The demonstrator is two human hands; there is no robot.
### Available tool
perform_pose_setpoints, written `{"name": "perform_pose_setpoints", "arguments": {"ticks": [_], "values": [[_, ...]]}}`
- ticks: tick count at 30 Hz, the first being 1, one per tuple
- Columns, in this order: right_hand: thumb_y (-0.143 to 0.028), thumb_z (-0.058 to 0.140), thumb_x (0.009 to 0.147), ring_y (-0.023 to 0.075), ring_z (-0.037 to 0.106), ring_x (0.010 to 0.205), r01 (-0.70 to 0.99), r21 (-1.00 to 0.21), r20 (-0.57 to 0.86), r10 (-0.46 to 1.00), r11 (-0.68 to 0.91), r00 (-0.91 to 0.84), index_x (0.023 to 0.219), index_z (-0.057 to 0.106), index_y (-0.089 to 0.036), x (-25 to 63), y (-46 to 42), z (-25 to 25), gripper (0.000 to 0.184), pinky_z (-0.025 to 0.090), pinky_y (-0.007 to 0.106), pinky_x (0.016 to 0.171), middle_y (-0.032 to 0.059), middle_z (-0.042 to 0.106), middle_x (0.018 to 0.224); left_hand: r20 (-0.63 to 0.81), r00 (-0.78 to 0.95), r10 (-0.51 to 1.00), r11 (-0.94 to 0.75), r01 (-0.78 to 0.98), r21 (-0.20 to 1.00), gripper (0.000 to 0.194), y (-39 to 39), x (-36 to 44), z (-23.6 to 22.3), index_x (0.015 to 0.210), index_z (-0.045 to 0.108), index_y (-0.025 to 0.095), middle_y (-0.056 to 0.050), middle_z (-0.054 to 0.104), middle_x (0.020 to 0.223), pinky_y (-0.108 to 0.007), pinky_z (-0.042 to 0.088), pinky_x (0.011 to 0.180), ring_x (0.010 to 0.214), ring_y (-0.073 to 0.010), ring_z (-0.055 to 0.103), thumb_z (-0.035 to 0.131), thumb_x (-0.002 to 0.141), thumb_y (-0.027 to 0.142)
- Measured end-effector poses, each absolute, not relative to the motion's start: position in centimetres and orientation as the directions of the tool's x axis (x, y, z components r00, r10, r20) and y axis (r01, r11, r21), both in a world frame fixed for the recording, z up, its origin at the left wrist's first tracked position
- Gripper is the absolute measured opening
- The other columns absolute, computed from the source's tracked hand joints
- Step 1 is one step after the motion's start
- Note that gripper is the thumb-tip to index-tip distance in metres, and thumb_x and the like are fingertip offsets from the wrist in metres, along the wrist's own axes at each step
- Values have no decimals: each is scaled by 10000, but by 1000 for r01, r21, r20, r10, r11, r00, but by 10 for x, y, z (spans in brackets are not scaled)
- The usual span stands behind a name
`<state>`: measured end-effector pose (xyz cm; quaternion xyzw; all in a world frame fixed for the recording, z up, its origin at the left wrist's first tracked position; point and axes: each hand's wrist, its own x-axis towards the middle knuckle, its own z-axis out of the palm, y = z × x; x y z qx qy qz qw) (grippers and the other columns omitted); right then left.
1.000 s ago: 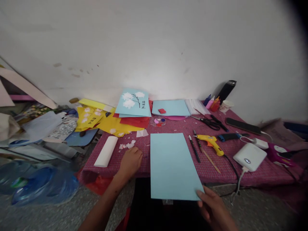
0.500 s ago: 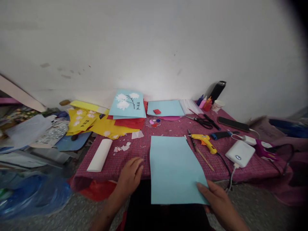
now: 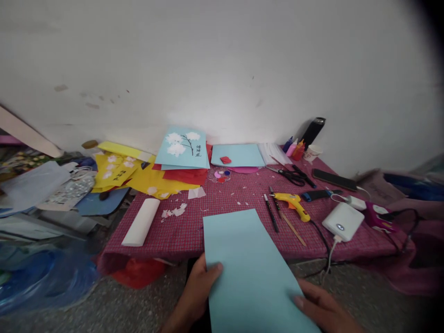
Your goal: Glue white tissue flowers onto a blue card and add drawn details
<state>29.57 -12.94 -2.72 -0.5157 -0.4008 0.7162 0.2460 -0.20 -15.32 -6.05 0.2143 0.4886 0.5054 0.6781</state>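
A plain light-blue sheet of paper (image 3: pixel 248 263) is held between my two hands, tilted over the table's front edge. My left hand (image 3: pixel 204 282) grips its left edge, thumb on top and fingers underneath. At the lower right edge, my right hand (image 3: pixel 317 303) pinches the sheet in the same way. Beyond the sheet's far edge lie white paper scraps (image 3: pixel 175 210) and a small white piece of paper (image 3: pixel 197 192). A black pen (image 3: pixel 271 213) lies just right of the sheet.
A yellow glue gun (image 3: pixel 293 203), black scissors (image 3: pixel 291 175) and a white power bank (image 3: pixel 343 222) lie on the right. At left are a white paper roll (image 3: pixel 141 222) and yellow sheets (image 3: pixel 116 172). Behind stands a blue flower picture (image 3: pixel 183 148) near paint bottles (image 3: pixel 298 149).
My left hand has moved in and taken hold of the paper's left edge. The sheet has come closer to me and turned slightly, uncovering the black pen.
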Motion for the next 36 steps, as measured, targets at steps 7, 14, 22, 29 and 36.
{"name": "perform_pose_setpoints", "arguments": {"ticks": [7,14,22,29,36], "values": [[-635,732,713,209,658,657,68,-856,-510,817,-512,-271,917,754,-173,270,-98,-39,506,532,316,620,52,723,747,-520,124,845,526,-372,765,699,-155,-11,-54,1277,615,185,-76,745,956,-294,504,661,745,-222,674,820,641,390],[-645,653,788,204,647,629,166,-925,-378,881,-343,-285,953,758,-165,261,-94,-40,518,513,304,575,51,738,766,-490,32,871,466,-366,806,684,-161,-11,-52,1290,611,205,-64,751,1009,-329,532,726,797,-235,684,812,652,348],[-405,477,974,304,462,1371,638,-612,210,874,468,-439,1376,580,-187,243,-53,-37,469,337,501,1152,141,534,1468,-526,-512,679,223,-539,812,676,-181,-88,-31,1224,629,211,-22,771,809,-343,579,619,631,-234,711,842,588,294],[-528,570,903,482,240,1456,838,-357,161,911,413,-380,1397,507,22,136,-25,-66,742,253,647,1131,309,350,1541,-506,-657,558,72,-569,819,630,-196,-119,-31,1148,677,234,-1,782,855,-348,612,681,804,-284,743,833,538,267],[-555,467,953,393,198,1496,744,-384,183,835,547,-519,1464,440,-34,107,-2,-49,731,208,552,1181,232,303,1595,-540,-661,521,78,-593,801,597,-207,-126,-39,1159,667,230,10,779,845,-340,608,733,853,-281,740,812,581,265]]}}
